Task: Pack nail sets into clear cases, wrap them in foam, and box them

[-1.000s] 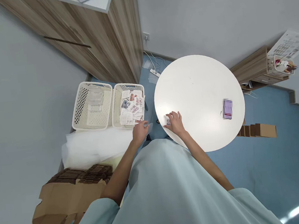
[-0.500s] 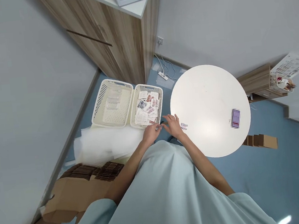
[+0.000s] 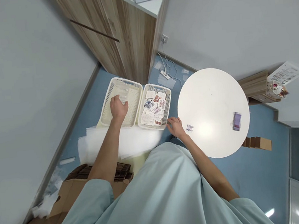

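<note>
My left hand (image 3: pixel 119 109) reaches down into the larger cream basket (image 3: pixel 104 111). Its thumb and fingers are apart, right at the clear plastic boxes (image 3: pixel 123 91) lying there. Part of the nearer box is hidden behind the hand, and I cannot tell whether they touch. My right hand (image 3: pixel 176 127) hovers between the smaller basket (image 3: pixel 153 127) and the round white table (image 3: pixel 212 94), fingers loosely bent and apart, nothing visible in them. Cards of press-on nails (image 3: pixel 156 107) fill the smaller basket. Another nail card (image 3: pixel 190 128) lies on the table beside my right hand.
White translucent sheets (image 3: pixel 131 142) lie in front of the baskets. A cardboard box (image 3: pixel 72 191) with dark brown pieces stands at lower left. A wooden cabinet (image 3: pixel 131 39) rises behind the baskets. A power strip (image 3: pixel 165 75) with cables lies on the floor. A blurred purple object (image 3: pixel 236 121) rests on the table.
My left hand has left my right hand's side and moved left and forward into the larger basket. The right hand stays near the table edge. The whole view has shifted slightly.
</note>
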Demonstrator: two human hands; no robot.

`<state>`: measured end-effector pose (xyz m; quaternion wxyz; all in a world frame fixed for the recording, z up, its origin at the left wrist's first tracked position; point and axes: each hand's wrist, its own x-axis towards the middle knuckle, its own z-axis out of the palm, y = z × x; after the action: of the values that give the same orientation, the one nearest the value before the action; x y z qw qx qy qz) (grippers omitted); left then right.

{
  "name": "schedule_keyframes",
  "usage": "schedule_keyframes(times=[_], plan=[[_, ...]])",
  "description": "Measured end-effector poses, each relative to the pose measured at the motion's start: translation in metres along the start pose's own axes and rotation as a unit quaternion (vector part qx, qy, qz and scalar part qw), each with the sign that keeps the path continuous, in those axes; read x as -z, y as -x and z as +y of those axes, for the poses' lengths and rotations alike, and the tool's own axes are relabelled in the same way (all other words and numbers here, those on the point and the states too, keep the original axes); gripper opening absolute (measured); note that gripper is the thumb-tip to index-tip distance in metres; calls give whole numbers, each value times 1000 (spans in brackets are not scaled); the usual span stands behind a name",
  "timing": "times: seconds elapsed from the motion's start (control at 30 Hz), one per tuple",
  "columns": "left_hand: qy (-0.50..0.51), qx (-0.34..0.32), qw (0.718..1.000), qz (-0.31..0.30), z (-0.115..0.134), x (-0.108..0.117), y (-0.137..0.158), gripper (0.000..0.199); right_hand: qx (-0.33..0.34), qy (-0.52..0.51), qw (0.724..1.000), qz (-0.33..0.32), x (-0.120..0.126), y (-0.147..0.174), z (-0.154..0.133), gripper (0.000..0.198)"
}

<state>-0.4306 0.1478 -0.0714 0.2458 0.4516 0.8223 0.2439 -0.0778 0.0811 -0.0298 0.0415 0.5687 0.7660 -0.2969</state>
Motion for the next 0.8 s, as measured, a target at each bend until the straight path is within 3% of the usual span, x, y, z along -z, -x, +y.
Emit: schedule_keyframes(times=[0.17, 0.37, 0.6, 0.8], plan=[[32, -7, 999, 19, 13, -15, -50, 77, -8, -13, 1000, 7, -1, 6, -9, 41], [0, 52, 997, 54, 33, -36, -88, 74, -20, -22, 999, 33, 2, 17, -15, 41], [1, 85, 993, 84, 44, -42, -91, 69, -41, -25, 998, 38, 9, 27, -17, 40], [45, 64, 992, 95, 48, -30, -67, 67, -37, -28, 998, 39, 14, 27, -12, 40]])
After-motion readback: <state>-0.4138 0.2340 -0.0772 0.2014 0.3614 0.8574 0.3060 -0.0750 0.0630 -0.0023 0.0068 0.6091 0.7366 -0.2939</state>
